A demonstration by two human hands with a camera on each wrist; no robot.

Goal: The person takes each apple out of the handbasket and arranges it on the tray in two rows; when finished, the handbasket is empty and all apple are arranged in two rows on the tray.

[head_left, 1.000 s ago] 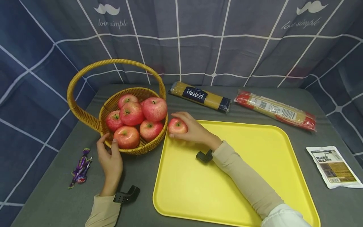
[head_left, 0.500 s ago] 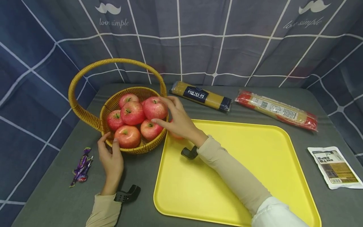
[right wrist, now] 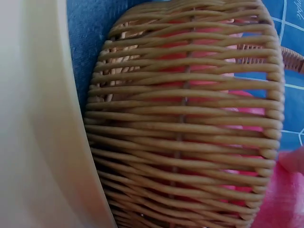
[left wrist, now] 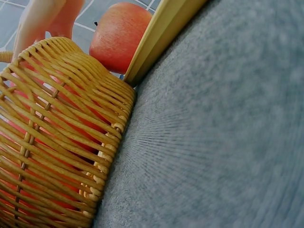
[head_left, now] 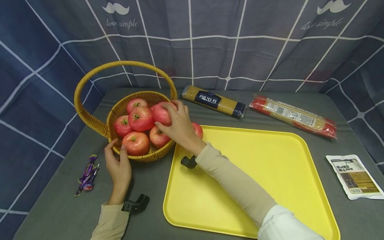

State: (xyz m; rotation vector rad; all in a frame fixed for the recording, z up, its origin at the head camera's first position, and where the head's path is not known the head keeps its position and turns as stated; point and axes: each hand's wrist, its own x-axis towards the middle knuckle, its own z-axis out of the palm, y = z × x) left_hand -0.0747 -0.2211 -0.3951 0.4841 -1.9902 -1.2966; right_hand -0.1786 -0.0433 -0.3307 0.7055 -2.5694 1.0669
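I've got my right hand (head_left: 179, 126) curled round the pink apple (head_left: 161, 114) on the right side of the wicker basket (head_left: 150, 156), thumb on the near side, fingers over the far side. Can't tell how far they reach underneath; the wrist cam only gives me a blurry sliver. My left hand (head_left: 118, 166) grips the near rim, thumb tip right by the front apple (head_left: 136, 143). So hands apart, both busy.

Way I read it, the step is getting a solid hold on that pink apple. I'd want fingers past its widest part before loading it, then lift straight up: it's crowded against the middle apple (head_left: 141, 118) and the lower apple (head_left: 158, 137), and a sideways drag would probably roll them. Left hand firm, no tipping.

Watch the handle (head_left: 124, 63) too, since its right end is just beside my fingers. And my wrist partly hides the loose apple (head_left: 198, 129) at the corner of the yellow tray (head_left: 255, 160), so a sloppy swing could knock it. The blue-labelled pasta pack (head_left: 213, 100) lies beyond the tray.
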